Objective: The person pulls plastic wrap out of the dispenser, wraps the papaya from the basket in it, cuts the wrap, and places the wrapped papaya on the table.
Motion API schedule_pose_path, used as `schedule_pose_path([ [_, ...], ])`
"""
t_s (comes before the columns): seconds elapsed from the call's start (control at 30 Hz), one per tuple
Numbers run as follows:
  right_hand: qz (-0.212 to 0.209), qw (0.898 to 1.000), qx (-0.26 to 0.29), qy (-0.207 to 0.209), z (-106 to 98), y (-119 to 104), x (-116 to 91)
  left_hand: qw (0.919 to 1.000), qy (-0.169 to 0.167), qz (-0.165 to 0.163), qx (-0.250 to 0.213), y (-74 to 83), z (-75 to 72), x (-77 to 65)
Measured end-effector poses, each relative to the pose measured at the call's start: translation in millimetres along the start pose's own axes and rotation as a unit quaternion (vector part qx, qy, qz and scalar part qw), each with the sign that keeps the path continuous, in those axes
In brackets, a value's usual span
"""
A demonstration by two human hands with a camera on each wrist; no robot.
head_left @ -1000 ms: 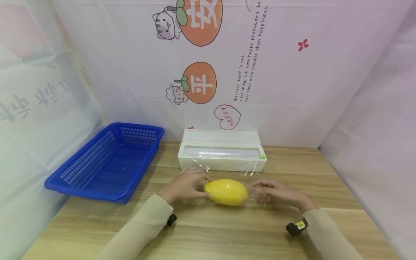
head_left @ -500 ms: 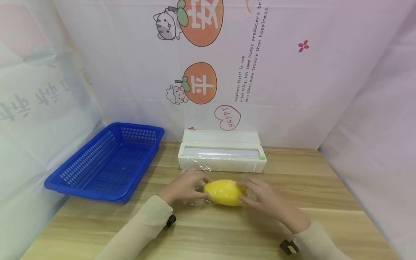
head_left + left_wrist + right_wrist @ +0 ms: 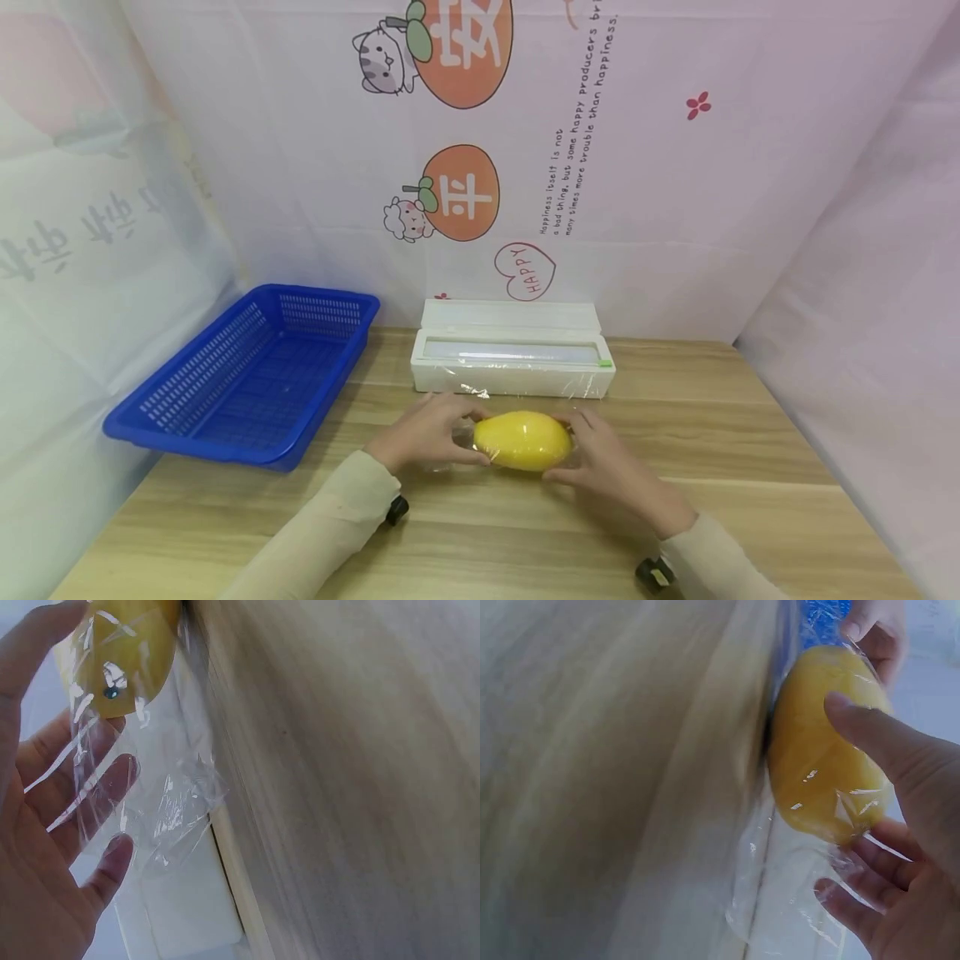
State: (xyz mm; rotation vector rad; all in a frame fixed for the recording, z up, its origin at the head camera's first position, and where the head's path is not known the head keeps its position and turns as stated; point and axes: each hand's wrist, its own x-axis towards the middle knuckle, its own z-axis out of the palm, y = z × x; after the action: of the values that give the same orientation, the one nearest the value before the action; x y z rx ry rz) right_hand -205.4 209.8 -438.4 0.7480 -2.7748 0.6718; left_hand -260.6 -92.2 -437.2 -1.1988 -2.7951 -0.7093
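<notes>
A yellow mango (image 3: pixel 522 440) lies crosswise between the two hands, close over the wooden table, with shiny clear cling film (image 3: pixel 176 802) around it. At its left end, my left hand (image 3: pixel 431 429) holds the wrapped fruit between thumb and fingers. My right hand (image 3: pixel 603 462) grips the other end, its thumb along the near side and fingers at the far side. Loose film hangs past the mango's end in the left wrist view, where a small dark spot shows on the tip. In the right wrist view, more film trails below the fruit.
Behind the hands stands a white cling film box (image 3: pixel 513 379), lid raised, with a green slider (image 3: pixel 605 363) at its right end. A blue plastic basket (image 3: pixel 318 404) sits at the left. Printed white cloth (image 3: pixel 660 208) encloses the wooden table (image 3: pixel 480 550) on three sides.
The right hand has moved left from the film beside the mango onto the mango's right end. The left hand has stayed nearly in place at the left end.
</notes>
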Motion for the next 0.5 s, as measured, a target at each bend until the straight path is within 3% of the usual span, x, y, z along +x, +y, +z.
schedule_pose_path([
  [0.33, 0.029, 0.998, 0.037, -0.035, -2, 4, 4, 0.9998, -0.005, -0.004, -0.017, 0.5, -1.5, 2.4],
  [0.5, 0.043, 0.994, 0.082, -0.058, -5, 9, 7, 0.9982, -0.006, -0.029, -0.053, -6.0, 0.3, 2.3],
])
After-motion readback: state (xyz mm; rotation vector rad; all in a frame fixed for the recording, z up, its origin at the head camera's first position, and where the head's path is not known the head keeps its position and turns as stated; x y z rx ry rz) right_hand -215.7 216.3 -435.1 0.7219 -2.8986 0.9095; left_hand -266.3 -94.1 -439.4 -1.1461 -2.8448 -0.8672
